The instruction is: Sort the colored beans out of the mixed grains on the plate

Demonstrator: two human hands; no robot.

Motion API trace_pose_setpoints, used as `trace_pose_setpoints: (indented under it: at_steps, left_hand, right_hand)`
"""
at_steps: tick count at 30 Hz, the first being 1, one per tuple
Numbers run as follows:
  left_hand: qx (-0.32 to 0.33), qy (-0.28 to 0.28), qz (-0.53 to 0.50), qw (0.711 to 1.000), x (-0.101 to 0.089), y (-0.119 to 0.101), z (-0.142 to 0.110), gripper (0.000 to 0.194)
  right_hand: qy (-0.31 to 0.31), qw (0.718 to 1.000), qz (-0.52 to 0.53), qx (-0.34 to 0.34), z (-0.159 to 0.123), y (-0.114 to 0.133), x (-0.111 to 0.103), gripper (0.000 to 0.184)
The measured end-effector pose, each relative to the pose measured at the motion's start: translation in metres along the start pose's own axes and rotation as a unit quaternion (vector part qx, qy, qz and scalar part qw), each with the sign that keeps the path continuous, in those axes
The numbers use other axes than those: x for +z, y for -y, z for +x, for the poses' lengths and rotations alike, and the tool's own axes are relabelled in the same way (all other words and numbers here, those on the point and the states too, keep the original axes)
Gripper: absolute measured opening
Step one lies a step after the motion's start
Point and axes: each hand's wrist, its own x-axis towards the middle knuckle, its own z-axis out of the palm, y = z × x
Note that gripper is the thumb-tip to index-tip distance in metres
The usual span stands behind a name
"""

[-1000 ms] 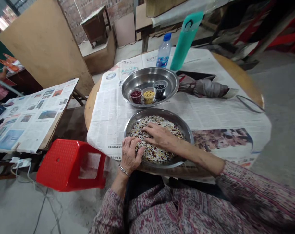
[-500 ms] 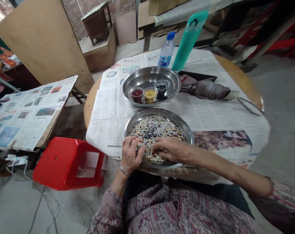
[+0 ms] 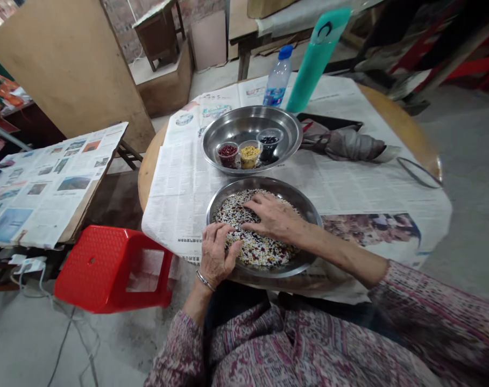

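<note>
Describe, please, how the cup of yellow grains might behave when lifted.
The cup of yellow grains looks thin and clear, so its wall may flex under a grip. Being open and well filled, it would likely spill if tilted.

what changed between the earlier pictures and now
The right hand drew back toward the person, fingers bunched, then went out again and lies spread on the grain mix. Any grip on grains is unclear. The left hand stayed at the basin's rim, the cups in place.
</note>
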Motion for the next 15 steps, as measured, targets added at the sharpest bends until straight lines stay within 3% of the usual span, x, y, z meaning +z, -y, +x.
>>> trace_pose_setpoints:
  at_steps: [6,11,15]
  left_hand:
    - [0.011,-0.004,0.0,1.0,0.0,0.0,0.001,0.023]
    - [0.007,-0.003,0.002,1.0,0.001,0.001,0.0,0.022]
    - [0.006,0.003,0.003,1.0,0.001,0.001,0.0,0.022]
  right_hand:
    - [0.081,0.994,0.067,-0.03,-0.003,0.026,0.001,0.016]
    - [0.135,0.968,0.209,-0.013,-0.011,0.021,-0.008,0.015]
    - [0.137,0.955,0.247,-0.094,-0.037,0.019,-0.004,0.018]
